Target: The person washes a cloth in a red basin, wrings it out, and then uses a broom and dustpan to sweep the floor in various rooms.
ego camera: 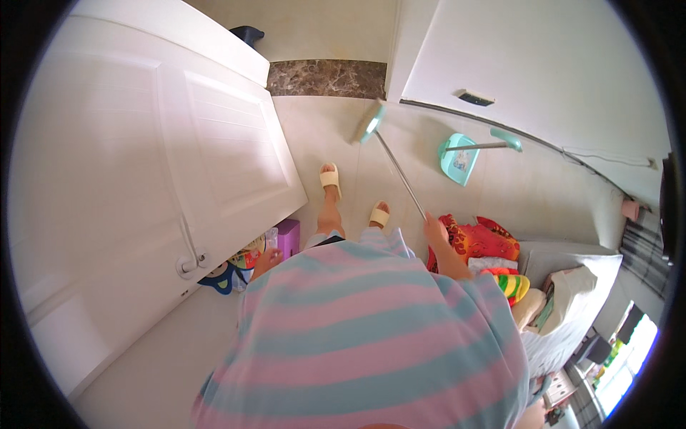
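My right hand (437, 230) is closed around the upper end of the metal handle of a broom (401, 174). The broom's mint-green head with pale bristles (373, 124) is near the dark marble threshold, slightly blurred. A mint-green dustpan (460, 158) with a metal handle and a green grip end lies to the right of the broom, near the wall. My left hand (269, 259) hangs at my left side, by a purple bin or box (289, 238) and some bagged items; its fingers are partly hidden, and whether it holds anything is unclear.
A white panelled door (225, 145) stands at the left. The brown marble threshold (327, 78) crosses the doorway ahead. Red and orange cloth (482, 239) and other textiles lie over grey furniture at the right. A thin cable (605, 155) runs along the right wall.
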A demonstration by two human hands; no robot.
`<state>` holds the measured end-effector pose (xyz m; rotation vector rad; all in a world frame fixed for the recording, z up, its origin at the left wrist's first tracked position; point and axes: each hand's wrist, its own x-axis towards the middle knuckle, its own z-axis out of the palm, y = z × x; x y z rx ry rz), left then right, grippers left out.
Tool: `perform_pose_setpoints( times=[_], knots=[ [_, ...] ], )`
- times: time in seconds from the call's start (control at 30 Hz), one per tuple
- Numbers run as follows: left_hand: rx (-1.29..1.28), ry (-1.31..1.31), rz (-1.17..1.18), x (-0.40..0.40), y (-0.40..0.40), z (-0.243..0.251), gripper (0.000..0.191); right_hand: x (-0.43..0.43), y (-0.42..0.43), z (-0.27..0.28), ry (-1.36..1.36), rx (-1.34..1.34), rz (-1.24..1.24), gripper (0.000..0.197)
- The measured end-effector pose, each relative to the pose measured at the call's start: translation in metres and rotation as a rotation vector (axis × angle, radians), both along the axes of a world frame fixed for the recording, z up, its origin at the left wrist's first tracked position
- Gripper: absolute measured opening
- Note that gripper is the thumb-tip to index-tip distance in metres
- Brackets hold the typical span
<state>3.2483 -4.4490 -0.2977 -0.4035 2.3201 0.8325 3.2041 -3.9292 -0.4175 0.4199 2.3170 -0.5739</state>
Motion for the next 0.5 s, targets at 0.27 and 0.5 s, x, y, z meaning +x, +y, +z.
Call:
perform_pose_setpoints(
  times=[0.27,0.5],
  knots=[
    [-0.285,-0.046,-0.268,-0.199,-0.022,-0.076,0.033,0.026,-0.025,0.114,-0.078,0.067,-0.212,0.037],
    [-0.016,0.054,-0.171,-0.370,0.003,-0.082,0.032,-0.138,-0.114,0.135,0.063,-0.009,0.013,0.035]
  ],
)
